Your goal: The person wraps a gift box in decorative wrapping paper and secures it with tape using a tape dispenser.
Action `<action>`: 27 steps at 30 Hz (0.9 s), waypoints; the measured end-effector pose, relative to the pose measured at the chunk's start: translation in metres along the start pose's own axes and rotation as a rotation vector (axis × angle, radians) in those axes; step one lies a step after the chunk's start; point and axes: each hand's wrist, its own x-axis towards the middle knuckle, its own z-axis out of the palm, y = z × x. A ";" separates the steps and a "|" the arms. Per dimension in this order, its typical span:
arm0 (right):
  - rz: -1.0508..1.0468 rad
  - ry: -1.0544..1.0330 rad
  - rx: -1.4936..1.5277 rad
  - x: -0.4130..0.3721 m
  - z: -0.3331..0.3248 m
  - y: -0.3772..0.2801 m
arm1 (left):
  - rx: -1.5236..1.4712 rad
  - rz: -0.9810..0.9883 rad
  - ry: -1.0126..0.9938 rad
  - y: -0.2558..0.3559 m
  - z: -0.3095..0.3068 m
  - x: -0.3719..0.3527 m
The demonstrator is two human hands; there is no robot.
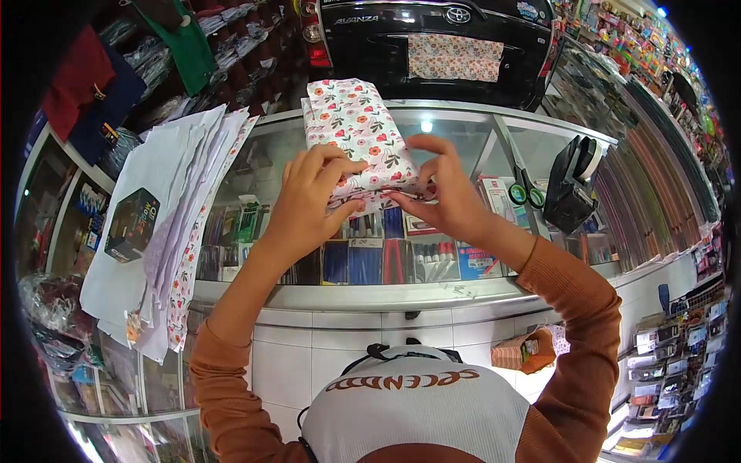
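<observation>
A package in white floral wrapping paper [351, 116] lies on the glass counter in front of me, its near end turned toward my body. My left hand [312, 185] is closed on the left side of that end, fingers on top and thumb at the lower edge. At the right corner, my right hand [444, 185] pinches the paper between thumb and curled fingers. Folded paper shows between the two thumbs. What is inside the wrapping is hidden. To the right of my right hand lie green-handled scissors [526, 189], beside a black tape dispenser [571, 185].
At left, a stack of paper sheets [166, 208] bears a small dark box [133, 224]. The glass counter [463, 135] holds stationery underneath. A black car [370, 46] stands beyond it. Upright coloured sheets [656, 170] line the right side. A brown carton [525, 351] sits below.
</observation>
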 end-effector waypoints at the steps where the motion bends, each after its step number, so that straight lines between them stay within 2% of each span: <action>1: -0.002 0.105 0.014 -0.001 0.003 0.003 | 0.018 -0.003 0.035 0.000 0.000 -0.001; 2: -0.005 0.209 0.029 -0.001 0.006 0.004 | 0.035 -0.007 0.070 0.000 0.001 -0.002; 3: 0.102 0.134 -0.058 -0.002 0.003 0.002 | 0.070 -0.019 0.079 0.000 0.002 -0.004; 6: 0.209 -0.073 0.191 0.000 0.001 0.005 | 0.117 -0.072 0.087 0.001 0.006 -0.006; 7: 0.203 -0.044 0.138 0.000 0.001 0.002 | 0.091 -0.101 0.074 0.000 0.006 -0.007; 9: 0.134 0.019 0.100 0.009 -0.001 -0.003 | 0.054 -0.184 0.048 -0.001 0.001 -0.006; 11: 0.079 0.071 0.078 0.025 -0.006 -0.009 | -0.132 -0.230 0.175 -0.001 0.003 -0.007; 12: -0.047 0.094 0.053 0.036 -0.008 -0.013 | -0.223 -0.253 0.239 0.000 0.003 -0.008; 13: -0.172 0.117 0.030 0.047 -0.009 -0.017 | -0.197 -0.273 0.238 0.003 0.001 -0.009; 14: -0.297 0.139 0.007 0.054 -0.008 -0.019 | -0.296 -0.321 0.230 0.007 -0.001 -0.009; 16: -0.284 0.047 0.180 0.062 -0.001 -0.017 | -0.498 -0.414 0.215 0.013 -0.007 -0.008; 18: -0.234 -0.089 0.393 0.067 0.005 -0.012 | -0.586 -0.396 0.221 0.006 -0.002 -0.009; 20: -0.285 -0.101 0.325 0.071 0.006 -0.007 | -0.599 -0.364 0.226 0.002 0.000 -0.012; 21: -0.328 -0.096 0.279 0.074 0.007 -0.006 | -0.655 -0.414 0.200 0.002 -0.002 -0.013; 24: -0.355 -0.113 0.201 0.072 0.008 -0.009 | -0.075 -0.196 0.247 -0.004 -0.009 -0.015; 25: -0.360 -0.106 0.186 0.070 0.010 -0.010 | 0.035 -0.192 0.272 -0.004 -0.013 -0.014; 27: -0.351 -0.099 0.167 0.066 0.012 -0.013 | -0.026 -0.035 0.211 -0.011 -0.027 -0.005</action>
